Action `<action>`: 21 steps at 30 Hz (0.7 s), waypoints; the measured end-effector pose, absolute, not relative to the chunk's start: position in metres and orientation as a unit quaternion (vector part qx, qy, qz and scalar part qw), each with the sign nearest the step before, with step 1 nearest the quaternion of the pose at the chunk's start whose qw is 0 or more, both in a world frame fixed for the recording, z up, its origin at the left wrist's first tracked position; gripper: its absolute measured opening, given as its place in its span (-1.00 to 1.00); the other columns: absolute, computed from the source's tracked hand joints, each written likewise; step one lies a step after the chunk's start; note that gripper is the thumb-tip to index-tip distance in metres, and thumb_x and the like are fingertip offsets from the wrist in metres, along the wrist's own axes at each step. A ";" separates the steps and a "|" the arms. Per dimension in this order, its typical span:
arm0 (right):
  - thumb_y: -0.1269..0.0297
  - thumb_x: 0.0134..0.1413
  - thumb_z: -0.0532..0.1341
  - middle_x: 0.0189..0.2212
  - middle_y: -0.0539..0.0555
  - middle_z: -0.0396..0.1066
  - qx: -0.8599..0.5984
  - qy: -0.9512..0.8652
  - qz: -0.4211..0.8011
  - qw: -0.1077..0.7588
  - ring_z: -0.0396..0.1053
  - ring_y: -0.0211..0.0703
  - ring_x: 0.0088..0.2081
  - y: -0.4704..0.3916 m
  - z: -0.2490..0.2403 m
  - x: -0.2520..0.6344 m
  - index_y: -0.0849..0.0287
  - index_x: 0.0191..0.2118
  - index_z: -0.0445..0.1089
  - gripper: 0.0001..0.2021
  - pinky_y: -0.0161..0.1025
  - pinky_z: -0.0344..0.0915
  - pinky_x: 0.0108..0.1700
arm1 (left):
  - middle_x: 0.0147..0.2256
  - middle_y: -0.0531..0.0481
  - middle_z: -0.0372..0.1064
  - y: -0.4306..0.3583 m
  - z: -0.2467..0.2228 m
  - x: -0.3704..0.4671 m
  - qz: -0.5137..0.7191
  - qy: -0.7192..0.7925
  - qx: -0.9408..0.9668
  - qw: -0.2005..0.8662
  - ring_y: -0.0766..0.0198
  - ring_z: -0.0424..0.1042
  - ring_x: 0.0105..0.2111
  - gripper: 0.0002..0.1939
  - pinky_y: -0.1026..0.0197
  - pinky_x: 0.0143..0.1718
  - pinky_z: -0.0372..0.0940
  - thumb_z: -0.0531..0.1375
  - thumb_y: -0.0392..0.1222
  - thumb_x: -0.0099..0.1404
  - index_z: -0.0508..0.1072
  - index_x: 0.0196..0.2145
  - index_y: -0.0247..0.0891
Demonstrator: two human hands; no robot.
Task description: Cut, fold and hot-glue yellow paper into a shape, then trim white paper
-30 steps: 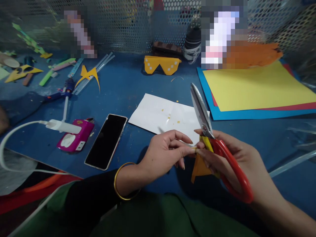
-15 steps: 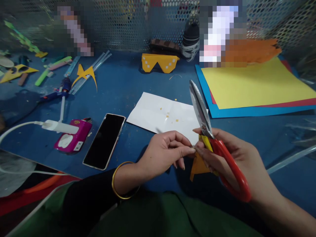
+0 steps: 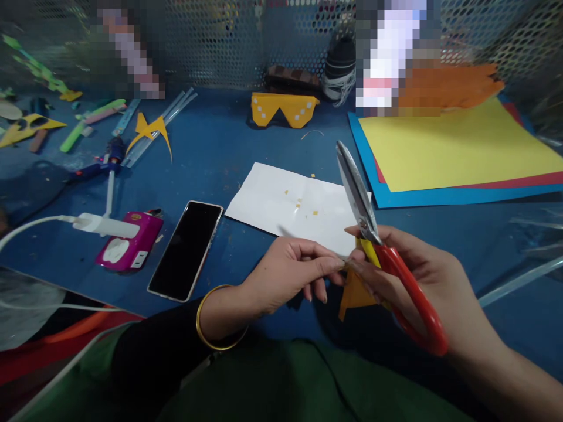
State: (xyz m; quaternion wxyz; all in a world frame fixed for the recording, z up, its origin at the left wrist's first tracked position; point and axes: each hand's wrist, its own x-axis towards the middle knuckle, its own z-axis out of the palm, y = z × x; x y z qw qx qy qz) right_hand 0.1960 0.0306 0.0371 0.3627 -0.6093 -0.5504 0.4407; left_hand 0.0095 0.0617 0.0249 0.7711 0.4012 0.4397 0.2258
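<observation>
My right hand (image 3: 422,275) is closed around a pair of scissors (image 3: 358,193) with red and yellow handles, the blades pointing up and away from me. Between its thumb and fingers it also grips a piece of orange-yellow paper (image 3: 353,296), which hangs below the fingertips. Thumb and forefinger of my left hand (image 3: 285,275) are pinched together, meeting the right fingertips at the paper's upper edge. Whatever tiny thing lies in that pinch is too small to make out. Beyond both hands lies a folded white sheet (image 3: 264,190) with several small yellow paper bits (image 3: 315,213) on it.
A phone (image 3: 187,252) and a magenta adapter (image 3: 132,240) with a white plug lie left. Behind are a glue gun (image 3: 115,151), orange paper cutouts (image 3: 152,133) and a yellow paper mask (image 3: 284,109). Coloured sheets (image 3: 457,146) are stacked right. A perforated metal panel (image 3: 211,53) stands at the back.
My left hand has shifted very slightly, its fingertips still by the paper. The scissors and paper stay in my right hand, almost unmoved.
</observation>
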 end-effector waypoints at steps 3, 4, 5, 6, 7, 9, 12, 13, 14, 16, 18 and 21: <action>0.12 0.02 0.37 -0.52 0.00 0.49 -0.587 -0.521 0.482 0.390 0.38 -0.27 -0.56 0.031 0.037 0.195 0.13 -0.10 0.52 -0.67 -0.38 0.31 -0.60 | -0.44 -0.03 0.55 0.061 0.027 0.010 0.230 0.448 0.410 0.760 0.45 0.38 -0.62 -0.87 0.40 -0.64 0.21 0.30 -0.17 0.24 0.58 -0.39 -0.29; 0.13 0.01 0.38 -0.52 0.00 0.49 -0.587 -0.517 0.484 0.392 0.39 -0.27 -0.55 0.032 0.037 0.195 0.14 -0.10 0.53 -0.68 -0.38 0.33 -0.57 | -0.44 -0.03 0.55 0.061 0.028 0.010 0.231 0.453 0.415 0.755 0.45 0.39 -0.62 -0.88 0.40 -0.63 0.22 0.30 -0.19 0.23 0.58 -0.38 -0.29; 0.13 0.01 0.38 -0.52 0.00 0.50 -0.588 -0.515 0.485 0.392 0.40 -0.27 -0.54 0.032 0.037 0.194 0.14 -0.10 0.53 -0.68 -0.38 0.36 -0.55 | -0.44 -0.03 0.55 0.061 0.029 0.010 0.233 0.456 0.420 0.750 0.44 0.39 -0.62 -0.89 0.39 -0.62 0.23 0.30 -0.20 0.22 0.58 -0.37 -0.29; 0.13 0.01 0.38 -0.51 0.01 0.50 -0.589 -0.513 0.484 0.394 0.40 -0.26 -0.54 0.032 0.036 0.194 0.14 -0.10 0.53 -0.67 -0.37 0.37 -0.53 | -0.45 -0.03 0.55 0.060 0.030 0.010 0.235 0.459 0.424 0.744 0.44 0.39 -0.62 -0.90 0.39 -0.62 0.23 0.30 -0.20 0.22 0.58 -0.37 -0.29; 0.12 0.00 0.39 -0.51 0.01 0.49 -0.589 -0.511 0.484 0.397 0.41 -0.25 -0.53 0.032 0.036 0.193 0.13 -0.10 0.54 -0.66 -0.36 0.38 -0.52 | -0.45 -0.02 0.55 0.060 0.030 0.010 0.238 0.461 0.429 0.740 0.44 0.39 -0.62 -0.90 0.39 -0.62 0.23 0.30 -0.21 0.22 0.58 -0.38 -0.30; 0.10 -0.02 0.40 -0.50 0.01 0.50 -0.588 -0.506 0.486 0.402 0.43 -0.21 -0.50 0.033 0.038 0.193 0.13 -0.10 0.54 -0.65 -0.32 0.43 -0.48 | -0.47 -0.01 0.54 0.061 0.030 0.010 0.247 0.465 0.430 0.734 0.45 0.38 -0.62 -0.89 0.39 -0.62 0.23 0.30 -0.21 0.23 0.57 -0.39 -0.31; 0.08 -0.16 0.46 -0.43 0.04 0.55 -0.601 -0.510 0.478 0.388 0.49 -0.11 -0.40 0.036 0.043 0.199 0.13 -0.11 0.55 -0.56 -0.25 0.50 -0.37 | -0.47 -0.01 0.54 0.064 0.028 0.009 0.277 0.476 0.417 0.723 0.46 0.36 -0.62 -0.88 0.39 -0.62 0.20 0.30 -0.20 0.23 0.56 -0.39 -0.32; 0.07 -0.21 0.48 -0.39 0.06 0.57 -0.611 -0.516 0.475 0.367 0.51 -0.08 -0.37 0.037 0.045 0.203 0.14 -0.10 0.56 -0.52 -0.24 0.51 -0.35 | -0.46 -0.01 0.54 0.066 0.027 0.008 0.293 0.480 0.412 0.717 0.46 0.35 -0.62 -0.87 0.39 -0.63 0.19 0.31 -0.19 0.23 0.56 -0.40 -0.32; 0.07 -0.26 0.50 -0.36 0.08 0.59 -0.620 -0.526 0.472 0.340 0.52 -0.05 -0.35 0.038 0.046 0.208 0.14 -0.09 0.56 -0.48 -0.25 0.51 -0.34 | -0.46 -0.01 0.54 0.068 0.025 0.007 0.309 0.484 0.407 0.710 0.47 0.34 -0.62 -0.86 0.39 -0.63 0.19 0.31 -0.19 0.23 0.55 -0.41 -0.32; 0.09 -0.29 0.50 -0.33 0.09 0.60 -0.626 -0.546 0.476 0.288 0.53 -0.03 -0.36 0.039 0.047 0.217 0.12 -0.06 0.56 -0.45 -0.28 0.49 -0.36 | -0.46 -0.01 0.54 0.072 0.023 0.004 0.344 0.492 0.399 0.693 0.47 0.33 -0.61 -0.85 0.39 -0.61 0.20 0.30 -0.21 0.24 0.53 -0.44 -0.33; 0.10 -0.27 0.49 -0.34 0.06 0.61 -0.620 -0.562 0.485 0.256 0.52 -0.05 -0.40 0.041 0.045 0.226 0.08 -0.04 0.55 -0.46 -0.31 0.48 -0.39 | -0.46 0.00 0.52 0.076 0.022 0.002 0.375 0.502 0.385 0.678 0.46 0.35 -0.59 -0.86 0.39 -0.59 0.21 0.29 -0.22 0.25 0.52 -0.43 -0.32; 0.12 -0.20 0.47 -0.31 0.04 0.61 -0.606 -0.587 0.493 0.213 0.54 -0.04 -0.37 0.042 0.041 0.233 0.02 -0.01 0.54 -0.48 -0.34 0.48 -0.37 | -0.45 0.02 0.52 0.079 0.022 0.000 0.410 0.513 0.364 0.661 0.45 0.38 -0.54 -0.87 0.40 -0.56 0.22 0.29 -0.19 0.26 0.51 -0.39 -0.30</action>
